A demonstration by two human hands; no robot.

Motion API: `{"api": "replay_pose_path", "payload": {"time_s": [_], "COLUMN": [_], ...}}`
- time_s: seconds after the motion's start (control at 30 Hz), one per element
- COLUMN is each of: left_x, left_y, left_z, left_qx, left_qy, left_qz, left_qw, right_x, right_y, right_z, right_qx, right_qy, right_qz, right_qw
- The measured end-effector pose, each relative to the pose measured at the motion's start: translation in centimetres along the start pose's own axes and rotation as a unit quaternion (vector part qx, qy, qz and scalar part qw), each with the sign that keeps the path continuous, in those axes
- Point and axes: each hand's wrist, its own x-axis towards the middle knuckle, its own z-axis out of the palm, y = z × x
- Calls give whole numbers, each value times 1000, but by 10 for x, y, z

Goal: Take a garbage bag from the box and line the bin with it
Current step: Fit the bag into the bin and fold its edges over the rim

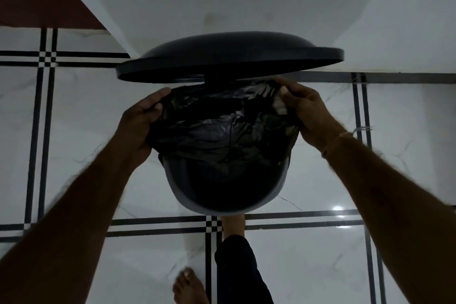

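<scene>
A round bin with a pale grey rim stands on the floor below me, its dark lid raised behind it. A black garbage bag is spread over the far half of the bin's mouth. My left hand grips the bag's edge on the left side. My right hand pinches the bag's edge on the right side, near the lid hinge. The near part of the rim is bare. The box is not in view.
White tiled floor with black line borders surrounds the bin. A white wall rises right behind the lid. One foot rests at the bin's front base; the other bare foot stands nearer me.
</scene>
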Motion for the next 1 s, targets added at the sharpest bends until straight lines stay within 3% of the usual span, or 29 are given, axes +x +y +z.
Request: {"api": "replay_pose_path", "payload": {"time_s": [0.2,0.3,0.53,0.8,1.0], "left_x": [11,4,-30,-98,-124], "left_y": [-31,-35,-58,-91,-102], "left_z": [-12,-18,-40,-14,2], "left_qx": [32,-4,-73,-205,-231], "left_qy": [-43,-54,-4,37,103], "left_qz": [-82,-109,-144,-220,-256], "left_qw": [995,993,987,953,933], "right_x": [1,-13,-52,-97,-132], "right_y": [30,33,53,87,103], "right_z": [-8,-15,-33,-32,-16], "right_qx": [-14,17,101,193,214], "right_qy": [-37,-41,3,71,94], "right_qz": [76,103,122,160,201], "right_qw": [996,994,987,966,951]}}
